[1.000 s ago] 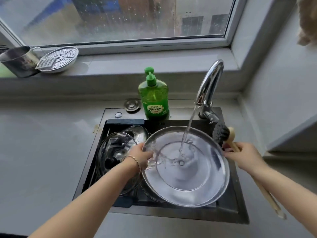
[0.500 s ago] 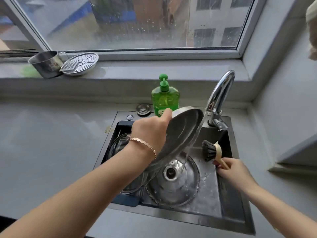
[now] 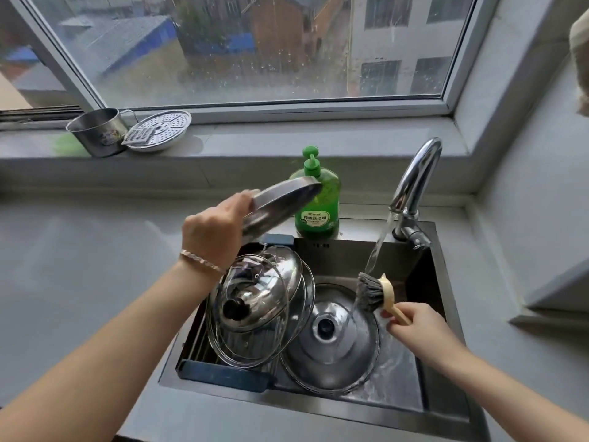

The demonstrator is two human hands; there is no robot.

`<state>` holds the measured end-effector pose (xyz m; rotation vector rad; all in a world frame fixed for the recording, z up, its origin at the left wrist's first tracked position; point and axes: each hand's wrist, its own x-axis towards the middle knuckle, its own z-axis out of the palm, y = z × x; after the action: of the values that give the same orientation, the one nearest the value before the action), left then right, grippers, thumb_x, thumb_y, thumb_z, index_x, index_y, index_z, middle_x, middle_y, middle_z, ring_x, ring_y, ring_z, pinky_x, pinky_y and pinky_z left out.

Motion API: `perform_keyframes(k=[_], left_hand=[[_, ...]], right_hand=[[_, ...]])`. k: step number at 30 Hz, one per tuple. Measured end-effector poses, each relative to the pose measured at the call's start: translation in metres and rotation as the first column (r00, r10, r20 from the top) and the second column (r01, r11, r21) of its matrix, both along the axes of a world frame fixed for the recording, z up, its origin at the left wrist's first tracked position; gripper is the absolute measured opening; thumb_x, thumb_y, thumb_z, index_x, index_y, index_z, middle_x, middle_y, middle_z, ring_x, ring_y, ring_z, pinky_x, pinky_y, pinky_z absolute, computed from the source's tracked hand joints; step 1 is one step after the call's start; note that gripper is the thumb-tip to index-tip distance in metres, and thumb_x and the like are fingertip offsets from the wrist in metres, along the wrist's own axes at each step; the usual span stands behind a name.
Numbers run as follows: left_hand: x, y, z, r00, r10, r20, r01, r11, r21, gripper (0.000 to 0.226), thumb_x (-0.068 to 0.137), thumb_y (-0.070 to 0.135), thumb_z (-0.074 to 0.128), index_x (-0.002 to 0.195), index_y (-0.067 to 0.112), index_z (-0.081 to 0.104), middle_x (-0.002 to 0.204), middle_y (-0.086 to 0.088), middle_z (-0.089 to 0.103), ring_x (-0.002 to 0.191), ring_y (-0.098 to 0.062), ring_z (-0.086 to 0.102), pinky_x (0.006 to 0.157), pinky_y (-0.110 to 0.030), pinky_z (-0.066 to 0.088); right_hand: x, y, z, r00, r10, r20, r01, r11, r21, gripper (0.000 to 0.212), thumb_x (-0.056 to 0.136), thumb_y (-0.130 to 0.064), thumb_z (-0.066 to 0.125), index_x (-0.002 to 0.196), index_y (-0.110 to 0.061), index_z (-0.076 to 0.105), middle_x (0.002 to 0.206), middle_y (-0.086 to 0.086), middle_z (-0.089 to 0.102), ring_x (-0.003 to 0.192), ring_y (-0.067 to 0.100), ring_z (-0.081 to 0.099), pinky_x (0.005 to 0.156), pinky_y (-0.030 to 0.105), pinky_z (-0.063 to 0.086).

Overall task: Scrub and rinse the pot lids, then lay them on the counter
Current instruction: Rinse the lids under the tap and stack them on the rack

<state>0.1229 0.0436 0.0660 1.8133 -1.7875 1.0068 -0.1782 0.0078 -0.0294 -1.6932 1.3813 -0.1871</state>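
Observation:
My left hand (image 3: 212, 229) grips a steel pot lid (image 3: 280, 204) by its rim, tilted and lifted above the sink's back left corner, in front of the soap bottle. My right hand (image 3: 414, 327) holds a wooden-handled dish brush (image 3: 371, 293) under the running water. A glass lid with a black knob (image 3: 251, 309) leans on other lids in a blue rack at the sink's left. Another large lid (image 3: 330, 342) lies flat on the sink floor.
A dark sink (image 3: 446, 406) is set in a grey counter (image 3: 79, 269). The chrome tap (image 3: 414, 180) runs. A green soap bottle (image 3: 317, 202) stands behind the sink. A steel mug (image 3: 97, 132) and a perforated steamer plate (image 3: 159, 130) sit on the window sill.
My left hand has lifted the steel lid out of the water stream and carried it up and left. My right hand has moved the brush under the stream.

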Motion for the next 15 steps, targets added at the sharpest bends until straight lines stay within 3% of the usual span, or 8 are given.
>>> perform_keyframes(k=[1, 4, 7, 9, 11, 15], left_hand=[[0.010, 0.000, -0.009, 1.000, -0.012, -0.006, 0.012, 1.000, -0.004, 0.015, 0.082, 0.013, 0.055, 0.096, 0.019, 0.054, 0.058, 0.000, 0.065, 0.036, -0.023, 0.055, 0.034, -0.020, 0.035], [0.030, 0.001, -0.038, 0.998, -0.056, -0.016, 0.056, 0.998, 0.014, 0.015, 0.083, 0.012, 0.055, 0.098, 0.016, 0.054, 0.059, -0.003, 0.066, 0.037, -0.023, 0.055, 0.033, -0.022, 0.036], [0.041, -0.001, -0.072, 0.994, -0.111, -0.022, 0.112, 0.993, 0.035, 0.008, 0.088, 0.013, 0.051, 0.094, 0.015, 0.056, 0.059, -0.004, 0.066, 0.035, -0.020, 0.054, 0.031, -0.021, 0.038], [0.042, -0.001, -0.092, 0.988, -0.144, -0.062, 0.147, 0.988, 0.051, 0.018, 0.097, 0.018, 0.044, 0.088, 0.014, 0.058, 0.062, -0.005, 0.069, 0.036, -0.019, 0.056, 0.032, -0.021, 0.041], [0.042, 0.000, -0.109, 0.984, -0.153, -0.094, 0.161, 0.983, 0.091, 0.028, 0.097, 0.018, 0.043, 0.081, 0.010, 0.065, 0.070, -0.007, 0.072, 0.047, -0.022, 0.065, 0.037, -0.024, 0.047], [0.039, 0.002, -0.123, 0.987, -0.094, -0.132, 0.121, 0.969, 0.213, 0.024, 0.079, 0.009, 0.048, 0.078, 0.003, 0.072, 0.081, -0.008, 0.074, 0.073, -0.025, 0.072, 0.054, -0.027, 0.054]], right_hand=[[0.003, 0.001, 0.002, 1.000, 0.007, 0.008, -0.007, 1.000, 0.003, 0.021, 0.082, -0.004, 0.059, 0.064, -0.015, 0.064, 0.059, 0.003, 0.059, 0.058, 0.011, 0.050, 0.049, 0.013, 0.032], [0.010, 0.002, 0.004, 0.999, 0.006, 0.032, -0.006, 1.000, -0.007, 0.036, 0.083, -0.006, 0.059, 0.054, -0.027, 0.055, 0.050, -0.011, 0.049, 0.051, 0.001, 0.041, 0.047, 0.008, 0.034], [0.015, 0.003, 0.002, 1.000, 0.016, 0.022, -0.016, 1.000, 0.000, 0.038, 0.084, -0.008, 0.058, 0.053, -0.029, 0.053, 0.053, -0.011, 0.049, 0.052, 0.003, 0.041, 0.045, 0.011, 0.031], [0.016, 0.004, 0.000, 0.999, 0.010, 0.033, -0.011, 1.000, 0.019, 0.036, 0.085, -0.007, 0.057, 0.057, -0.030, 0.054, 0.057, -0.012, 0.051, 0.054, 0.003, 0.043, 0.045, 0.011, 0.031], [0.015, 0.005, -0.003, 0.999, -0.004, 0.048, 0.002, 0.999, 0.041, 0.031, 0.086, -0.009, 0.057, 0.062, -0.029, 0.059, 0.061, -0.011, 0.055, 0.056, 0.004, 0.046, 0.047, 0.010, 0.032], [0.012, 0.003, -0.010, 0.999, -0.023, 0.034, 0.021, 0.998, 0.064, 0.024, 0.087, -0.013, 0.059, 0.065, -0.022, 0.063, 0.064, -0.004, 0.058, 0.056, 0.008, 0.047, 0.049, 0.014, 0.034]])
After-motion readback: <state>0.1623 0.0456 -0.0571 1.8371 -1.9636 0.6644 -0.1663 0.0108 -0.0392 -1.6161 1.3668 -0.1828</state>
